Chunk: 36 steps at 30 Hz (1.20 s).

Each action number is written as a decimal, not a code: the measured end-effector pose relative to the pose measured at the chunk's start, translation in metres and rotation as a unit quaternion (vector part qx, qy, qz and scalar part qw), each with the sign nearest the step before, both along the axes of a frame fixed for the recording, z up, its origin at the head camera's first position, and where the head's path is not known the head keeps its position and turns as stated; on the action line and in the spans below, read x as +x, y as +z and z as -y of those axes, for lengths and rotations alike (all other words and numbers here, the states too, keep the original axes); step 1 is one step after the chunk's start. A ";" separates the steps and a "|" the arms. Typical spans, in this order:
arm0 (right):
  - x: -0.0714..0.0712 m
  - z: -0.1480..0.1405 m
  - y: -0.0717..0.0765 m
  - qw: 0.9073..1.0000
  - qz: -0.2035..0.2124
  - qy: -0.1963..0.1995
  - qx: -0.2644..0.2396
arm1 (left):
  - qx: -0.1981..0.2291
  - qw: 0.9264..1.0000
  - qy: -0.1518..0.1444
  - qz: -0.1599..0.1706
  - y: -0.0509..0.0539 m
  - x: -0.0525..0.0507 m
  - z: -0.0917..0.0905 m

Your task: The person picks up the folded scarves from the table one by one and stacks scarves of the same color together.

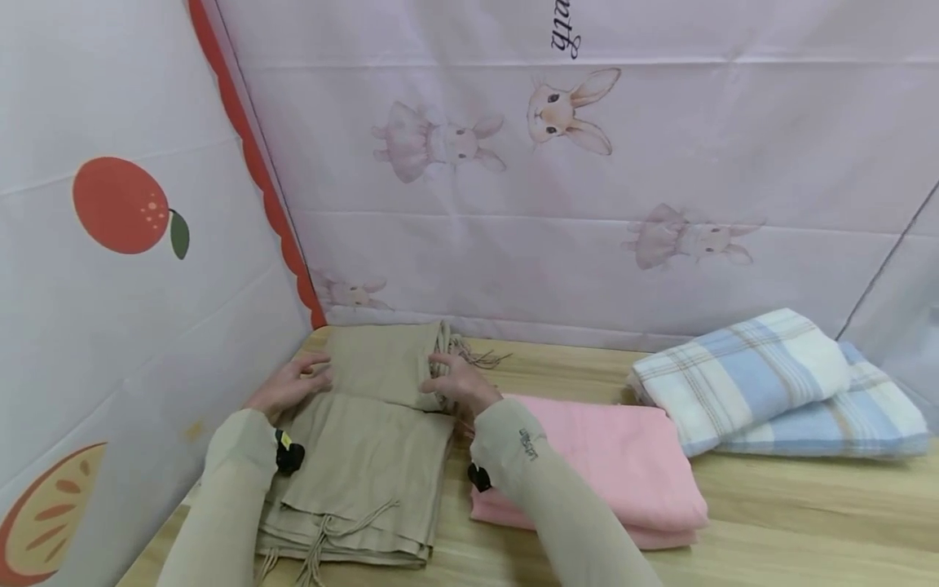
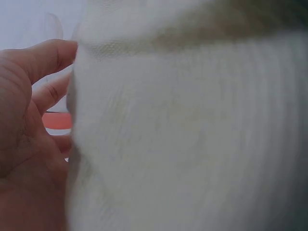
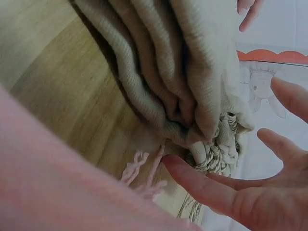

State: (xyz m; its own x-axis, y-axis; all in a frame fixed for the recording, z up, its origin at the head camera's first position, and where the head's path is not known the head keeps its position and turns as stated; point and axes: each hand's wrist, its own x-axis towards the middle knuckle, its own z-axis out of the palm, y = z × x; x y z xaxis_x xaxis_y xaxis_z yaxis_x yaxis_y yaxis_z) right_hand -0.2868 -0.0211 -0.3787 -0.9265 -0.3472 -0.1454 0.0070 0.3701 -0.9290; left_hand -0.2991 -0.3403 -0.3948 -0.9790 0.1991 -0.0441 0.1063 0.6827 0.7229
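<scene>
A khaki folded scarf (image 1: pixel 367 473) with tasselled fringe lies on the table at the left, its far part (image 1: pixel 381 359) folded into a thicker block. My left hand (image 1: pixel 297 383) is at the left edge of that far part, fingers loosely bent. In the left wrist view, cloth hides the fingertips of the left hand (image 2: pixel 33 120). My right hand (image 1: pixel 464 383) is at the far part's right edge. The right wrist view shows the right hand (image 3: pixel 269 187) with spread fingers beside the scarf's stacked folds (image 3: pixel 159 62) and twisted fringe (image 3: pixel 219 159).
A folded pink cloth (image 1: pixel 609 465) with pink tassels (image 3: pixel 144 173) lies under my right forearm. Farther right rests a blue-and-white plaid cloth (image 1: pixel 748 375). Printed fabric walls (image 1: pixel 455 261) stand behind and at the left of the wooden table (image 1: pixel 792 522).
</scene>
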 end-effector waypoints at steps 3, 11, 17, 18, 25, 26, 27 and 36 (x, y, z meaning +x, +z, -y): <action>-0.001 0.001 0.000 1.000 0.010 0.000 -0.010 | -0.011 1.000 -0.002 0.004 -0.001 -0.004 -0.001; -0.005 0.000 -0.001 0.996 0.036 -0.015 -0.078 | -0.026 1.000 -0.003 0.016 0.002 -0.011 -0.002; -0.006 0.001 -0.003 0.997 0.045 -0.017 -0.065 | 0.013 0.999 0.002 0.046 0.002 -0.015 -0.003; -0.007 0.001 -0.004 0.997 0.048 -0.020 -0.065 | 0.022 0.998 0.001 0.051 0.001 -0.016 -0.004; -0.014 0.003 -0.008 0.995 0.063 -0.024 -0.075 | 0.034 0.998 0.006 0.057 -0.001 -0.022 -0.009; -0.015 0.005 -0.009 0.994 0.068 -0.021 -0.080 | 0.026 0.998 0.007 0.051 -0.002 -0.022 -0.009; -0.015 0.006 -0.009 0.994 0.069 -0.017 -0.083 | 0.019 0.999 0.005 0.044 -0.003 -0.022 -0.009; -0.021 0.018 -0.018 0.993 0.049 -0.015 -0.105 | 0.042 0.999 -0.026 0.002 -0.018 -0.029 -0.002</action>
